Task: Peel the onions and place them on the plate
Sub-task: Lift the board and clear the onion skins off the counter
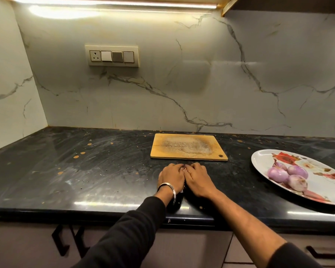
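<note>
My left hand (171,176) and my right hand (198,179) are pressed together on the black counter, just in front of the wooden cutting board (188,147). Their fingers curl around a small onion (185,168), of which only a sliver shows between the fingertips. A silver bangle sits on my left wrist. To the right lies a white floral plate (317,190) that holds three peeled purple onions (287,175) and some skin scraps.
The dark stone counter (85,171) runs left to a marble corner wall. A switch panel (112,56) is on the back wall. Drawer handles show below the counter's front edge. Small bits of onion skin dot the counter.
</note>
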A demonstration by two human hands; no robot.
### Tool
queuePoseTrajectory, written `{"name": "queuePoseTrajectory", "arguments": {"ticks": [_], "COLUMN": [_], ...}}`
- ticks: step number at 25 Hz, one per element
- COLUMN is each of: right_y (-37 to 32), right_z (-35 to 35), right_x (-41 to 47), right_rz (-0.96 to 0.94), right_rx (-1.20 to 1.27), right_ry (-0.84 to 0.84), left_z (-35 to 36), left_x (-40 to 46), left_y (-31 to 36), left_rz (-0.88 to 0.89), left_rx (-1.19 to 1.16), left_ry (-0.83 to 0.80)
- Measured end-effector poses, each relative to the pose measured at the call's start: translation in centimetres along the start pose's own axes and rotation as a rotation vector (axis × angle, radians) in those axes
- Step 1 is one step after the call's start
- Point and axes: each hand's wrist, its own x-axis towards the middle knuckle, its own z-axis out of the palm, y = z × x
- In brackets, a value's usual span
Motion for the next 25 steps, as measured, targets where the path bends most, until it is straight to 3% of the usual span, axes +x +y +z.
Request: {"name": "queuePoseTrajectory", "arguments": {"ticks": [7, 13, 17, 20, 22, 25], "right_y": [-0.6, -2.9, -4.2, -5.5, -6.4, -7.5], "right_z": [-0.1, 0.8, 0.9, 1.3, 1.7, 1.5], "right_x": [-0.6, -2.1, -2.1, -2.0, -2.3, -2.6], "right_rz": [0.047, 0.309, 0.315, 0.383, 0.422, 0.448], "right_rx": [0.044, 0.394, 0.467, 0.747, 0.961, 0.996], "right_ry": [0.048, 0.189, 0.172, 0.229, 0.312, 0.437], "left_z": [-0.4, 0.4, 0.6, 0.4, 0.4, 0.4], "left_x": [-0.7, -1.8, -1.5, -1.2, -1.3, -1.7], "left_y": [0.3, 1.4, 1.5, 1.7, 1.7, 1.4], "left_rz": [-0.030, -0.095, -0.108, -0.118, -0.170, -0.266], "left_rx": [-0.066, -0.148, -0.313, -0.425, -0.593, -0.859], "left_ry": [-0.023, 0.050, 0.032, -0.033, 0.002, 0.091]}}
